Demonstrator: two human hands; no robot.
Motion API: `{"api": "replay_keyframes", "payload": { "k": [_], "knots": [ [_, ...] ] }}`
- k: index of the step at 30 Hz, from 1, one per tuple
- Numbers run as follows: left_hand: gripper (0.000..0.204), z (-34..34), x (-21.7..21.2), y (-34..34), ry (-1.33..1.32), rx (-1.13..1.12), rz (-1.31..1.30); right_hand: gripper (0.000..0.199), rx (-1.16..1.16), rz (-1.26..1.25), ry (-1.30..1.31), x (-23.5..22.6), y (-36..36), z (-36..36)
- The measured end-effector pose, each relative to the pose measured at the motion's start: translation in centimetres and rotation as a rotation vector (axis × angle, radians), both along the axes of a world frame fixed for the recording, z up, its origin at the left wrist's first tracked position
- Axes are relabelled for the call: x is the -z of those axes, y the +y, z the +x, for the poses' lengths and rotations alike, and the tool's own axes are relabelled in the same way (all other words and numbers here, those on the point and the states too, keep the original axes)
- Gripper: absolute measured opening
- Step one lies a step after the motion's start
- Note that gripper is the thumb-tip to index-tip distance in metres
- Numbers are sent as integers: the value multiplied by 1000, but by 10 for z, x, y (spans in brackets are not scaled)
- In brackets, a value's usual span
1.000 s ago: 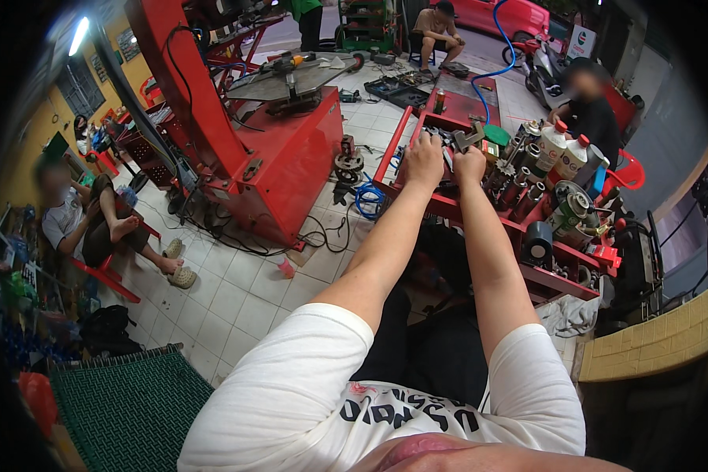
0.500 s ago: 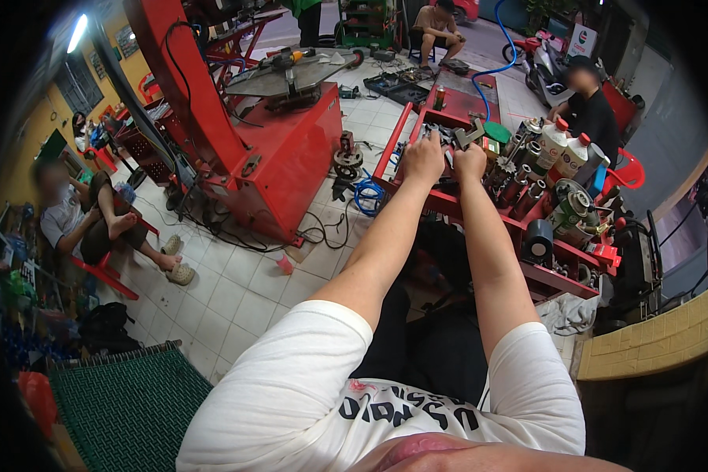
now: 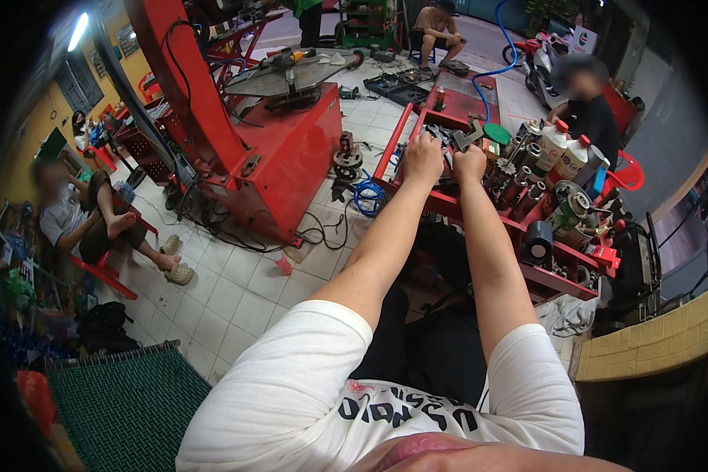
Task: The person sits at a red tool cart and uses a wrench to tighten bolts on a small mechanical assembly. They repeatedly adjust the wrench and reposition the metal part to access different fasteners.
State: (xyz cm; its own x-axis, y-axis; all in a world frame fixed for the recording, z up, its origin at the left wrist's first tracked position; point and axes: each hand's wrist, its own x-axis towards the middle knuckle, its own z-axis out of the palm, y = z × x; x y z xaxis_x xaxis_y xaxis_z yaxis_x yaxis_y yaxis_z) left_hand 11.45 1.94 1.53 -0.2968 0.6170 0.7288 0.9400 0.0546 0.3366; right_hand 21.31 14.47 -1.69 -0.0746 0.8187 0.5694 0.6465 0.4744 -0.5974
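Both my arms reach forward over a red tool cart (image 3: 519, 230). My left hand (image 3: 423, 161) is closed over the cart's tray of metal tools; its back hides whatever the fingers hold. Close to its right, my right hand (image 3: 470, 164) is also closed, knuckles up. A grey angular metal piece (image 3: 468, 136) sits right at the top of the right fist; whether the fingers grip it I cannot tell. Right of that hand are a green round lid (image 3: 496, 132), several metal sockets and cylinders (image 3: 519, 186), and white bottles with red caps (image 3: 568, 160).
To the left stands a red machine (image 3: 279, 173) with a post and flat plate; a blue hose (image 3: 367, 195) and black cables lie beside it. People sit at left, far back and right (image 3: 594, 110). A green woven seat (image 3: 130, 405) is at lower left.
My hands and arms stay almost in the same place, with only a slight shift at the fingers. The person at the right has moved the head a little.
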Motion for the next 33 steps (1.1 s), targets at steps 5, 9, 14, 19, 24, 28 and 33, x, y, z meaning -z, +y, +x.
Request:
{"api": "replay_keyframes", "payload": {
  "k": [5, 9, 14, 19, 24, 28, 33],
  "knots": [
    [22, -8, 5, 0, -36, -8, -19, 32, -10, -2, -14, -7, -12, -6],
    [24, -4, 3, 2, -75, 23, -79, 33, -6, -38, -5, -7, -10, -2],
    [26, -8, 0, -1, -130, 63, -123, 32, -22, -49, 2, -7, -10, -5],
    [31, 1, -9, -8, -179, 64, -147, 24, -34, -52, 19, -4, -10, -3],
    [28, -4, -9, -7, -168, 27, -200, 24, -54, -63, 0, -10, -17, -8],
    [29, -1, -6, 1, -169, 65, -113, 25, -58, -41, 3, -6, -4, -1],
    [35, -1, -5, -2, -187, 78, -34, 26, -91, -71, 24, -7, -13, -4]
  ]
}}
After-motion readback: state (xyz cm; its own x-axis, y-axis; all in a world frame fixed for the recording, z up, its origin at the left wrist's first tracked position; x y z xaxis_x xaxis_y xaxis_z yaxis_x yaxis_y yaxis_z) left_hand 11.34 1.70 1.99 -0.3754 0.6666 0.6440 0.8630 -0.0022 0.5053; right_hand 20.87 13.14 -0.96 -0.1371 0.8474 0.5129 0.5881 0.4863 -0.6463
